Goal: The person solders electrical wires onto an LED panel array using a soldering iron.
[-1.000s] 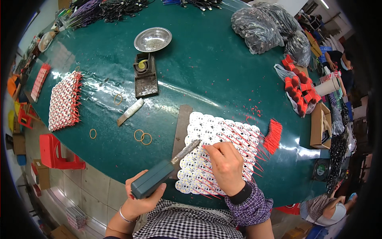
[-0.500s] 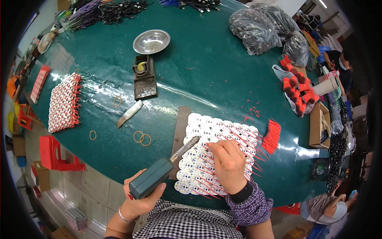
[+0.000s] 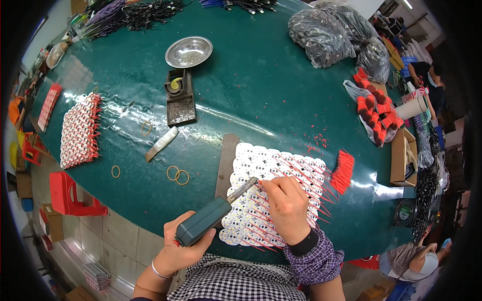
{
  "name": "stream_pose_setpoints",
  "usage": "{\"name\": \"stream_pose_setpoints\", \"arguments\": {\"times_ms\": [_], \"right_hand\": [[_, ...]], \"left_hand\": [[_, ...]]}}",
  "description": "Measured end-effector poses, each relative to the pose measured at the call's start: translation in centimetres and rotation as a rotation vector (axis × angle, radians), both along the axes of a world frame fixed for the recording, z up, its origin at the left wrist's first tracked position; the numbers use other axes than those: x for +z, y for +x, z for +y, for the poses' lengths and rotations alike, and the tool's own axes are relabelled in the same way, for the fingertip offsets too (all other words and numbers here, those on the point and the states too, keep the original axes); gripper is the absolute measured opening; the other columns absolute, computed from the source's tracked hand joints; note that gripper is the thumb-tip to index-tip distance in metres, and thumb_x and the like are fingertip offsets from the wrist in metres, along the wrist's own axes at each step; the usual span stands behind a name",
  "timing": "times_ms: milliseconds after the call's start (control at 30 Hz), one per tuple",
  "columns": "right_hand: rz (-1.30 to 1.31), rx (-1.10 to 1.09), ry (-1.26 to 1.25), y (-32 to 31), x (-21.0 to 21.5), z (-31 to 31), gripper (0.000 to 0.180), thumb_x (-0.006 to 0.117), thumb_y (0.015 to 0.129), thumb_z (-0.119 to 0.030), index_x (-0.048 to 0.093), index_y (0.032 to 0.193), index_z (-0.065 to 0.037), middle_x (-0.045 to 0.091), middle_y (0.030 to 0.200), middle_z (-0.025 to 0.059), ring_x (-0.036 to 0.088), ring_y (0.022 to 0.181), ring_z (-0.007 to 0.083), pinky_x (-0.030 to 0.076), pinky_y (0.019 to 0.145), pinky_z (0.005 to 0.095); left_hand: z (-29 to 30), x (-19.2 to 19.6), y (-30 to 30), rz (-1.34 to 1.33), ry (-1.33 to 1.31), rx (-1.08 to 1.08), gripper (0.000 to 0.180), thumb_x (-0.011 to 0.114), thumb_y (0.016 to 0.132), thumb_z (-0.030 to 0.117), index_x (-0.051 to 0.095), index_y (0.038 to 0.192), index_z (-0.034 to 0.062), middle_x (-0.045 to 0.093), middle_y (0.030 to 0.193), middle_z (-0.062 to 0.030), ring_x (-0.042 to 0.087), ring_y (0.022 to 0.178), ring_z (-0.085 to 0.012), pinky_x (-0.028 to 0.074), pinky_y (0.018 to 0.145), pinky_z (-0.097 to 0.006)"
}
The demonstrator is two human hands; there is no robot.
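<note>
Near the bench's front edge, the left hand (image 3: 178, 251) is gripping a dark-green plastic soldering iron (image 3: 211, 219) while the right hand (image 3: 287, 208) is pinching a thin red wire (image 3: 266, 186) over white round circuit boards (image 3: 271, 170).

Soldering iron (image 3: 211, 219) tip nudged rightward (slightly).

green table (image 3: 261, 95): metal bowl (image 3: 189, 51), rubber bands (image 3: 176, 174), white disc sheet (image 3: 273, 193), red wire bundle (image 3: 344, 171).

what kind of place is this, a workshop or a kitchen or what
Likely a small electronics assembly workshop: a green-handled soldering iron in the left hand, a sheet of round white circuit boards with red wires under the right hand, and a soldering stand.
</note>
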State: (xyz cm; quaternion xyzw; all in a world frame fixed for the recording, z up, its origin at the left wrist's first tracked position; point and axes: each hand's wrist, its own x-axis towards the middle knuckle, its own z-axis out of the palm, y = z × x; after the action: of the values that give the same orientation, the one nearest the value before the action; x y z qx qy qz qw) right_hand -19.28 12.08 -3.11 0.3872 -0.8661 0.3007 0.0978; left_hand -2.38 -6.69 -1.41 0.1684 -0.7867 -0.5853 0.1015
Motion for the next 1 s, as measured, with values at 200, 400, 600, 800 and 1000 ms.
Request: {"name": "stream_pose_setpoints", "arguments": {"times_ms": [200, 400, 600, 800, 1000], "right_hand": [[0.02, 0.026, 0.008, -0.1, -0.4, 0.2, 0.026, 0.069, 0.074, 0.005, 0.07, 0.099, -0.001, 0.061, 0.089, 0.0087, 0.061, 0.08, 0.0254, 0.052, 0.066, 0.0371], [0.017, 0.028, 0.012, -0.1, -0.1, 0.1, 0.024, 0.068, 0.075, 0.004, 0.069, 0.098, -0.001, 0.06, 0.088, 0.0089, 0.061, 0.079, 0.0257, 0.052, 0.065, 0.0374], [0.016, 0.003, 0.022, 0.1, 0.8, 0.2, 0.022, 0.07, 0.074, 0.006, 0.071, 0.095, -0.002, 0.061, 0.085, 0.0082, 0.061, 0.077, 0.0254, 0.051, 0.064, 0.0367], [0.018, 0.023, 0.058, -0.7, 5.9, 1.0, 0.02, 0.069, 0.074, 0.006, 0.072, 0.092, -0.002, 0.058, 0.08, 0.0067, 0.06, 0.074, 0.0247, 0.049, 0.063, 0.0369], [-0.009, 0.082, -0.01, -2.4, 3.3, -0.9, 0.019, 0.07, 0.076, 0.006, 0.072, 0.092, -0.002, 0.056, 0.079, 0.008, 0.06, 0.076, 0.0253, 0.05, 0.064, 0.0388]], "left_hand": [[0.0, 0.0, -0.1, 0.004, -0.024, -0.006, 0.017, 0.078, 0.08, 0.001, 0.069, 0.093, -0.0037, 0.065, 0.077, -0.0063, 0.058, 0.062, -0.0108, 0.046, 0.056, -0.026], [0.2, 0.3, 0.4, 0.023, -0.011, 0.044, 0.019, 0.079, 0.079, 0.002, 0.071, 0.095, -0.0034, 0.067, 0.08, -0.0073, 0.061, 0.065, -0.0134, 0.049, 0.058, -0.026], [-0.1, 0.7, 0.4, 0.094, 0.037, 0.127, 0.026, 0.079, 0.077, 0.001, 0.073, 0.102, -0.0039, 0.072, 0.089, -0.0103, 0.068, 0.071, -0.0173, 0.054, 0.064, -0.027], [-0.7, 0.6, 0.3, 0.111, 0.006, 0.136, 0.027, 0.079, 0.078, 0.003, 0.073, 0.104, -0.004, 0.072, 0.09, -0.0106, 0.068, 0.073, -0.0169, 0.054, 0.065, -0.027], [-0.3, 1.1, -0.9, 0.111, 0.091, 0.143, 0.025, 0.079, 0.08, 0.004, 0.072, 0.102, -0.0034, 0.071, 0.088, -0.0086, 0.066, 0.071, -0.0146, 0.052, 0.064, -0.026]]}}
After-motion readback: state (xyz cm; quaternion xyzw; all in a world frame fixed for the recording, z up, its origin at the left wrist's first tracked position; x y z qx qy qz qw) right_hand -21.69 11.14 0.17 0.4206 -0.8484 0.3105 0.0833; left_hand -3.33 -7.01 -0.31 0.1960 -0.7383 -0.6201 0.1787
